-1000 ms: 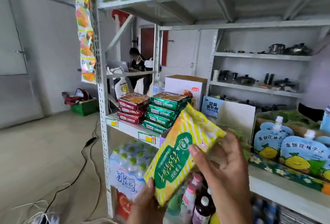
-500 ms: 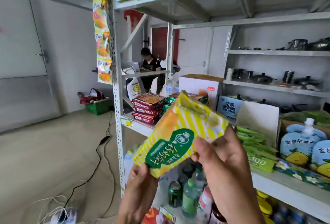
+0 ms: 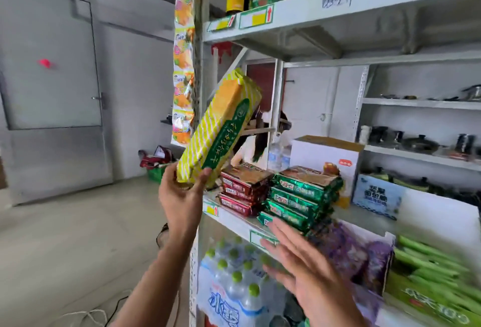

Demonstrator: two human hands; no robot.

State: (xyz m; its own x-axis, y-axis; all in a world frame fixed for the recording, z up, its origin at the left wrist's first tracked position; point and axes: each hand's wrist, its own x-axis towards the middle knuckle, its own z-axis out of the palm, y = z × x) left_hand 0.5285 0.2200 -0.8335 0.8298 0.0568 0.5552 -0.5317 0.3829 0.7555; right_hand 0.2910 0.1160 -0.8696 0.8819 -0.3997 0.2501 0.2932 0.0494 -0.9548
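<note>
- Yellow-striped snack packet (image 3: 221,128), its lower end gripped in the left hand (image 3: 182,191), tilts up at the left corner of the shelf (image 3: 234,224).
- Right hand (image 3: 304,269) hangs spread, empty.
- Likely shelving it; next needs a gap beside the red packets (image 3: 242,191).

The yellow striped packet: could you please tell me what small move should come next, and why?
Probably raise the yellow striped packet toward the top shelf: the left hand grips its lower end, its upper end tilts up that way, and the right hand is open, holding nothing.
</note>
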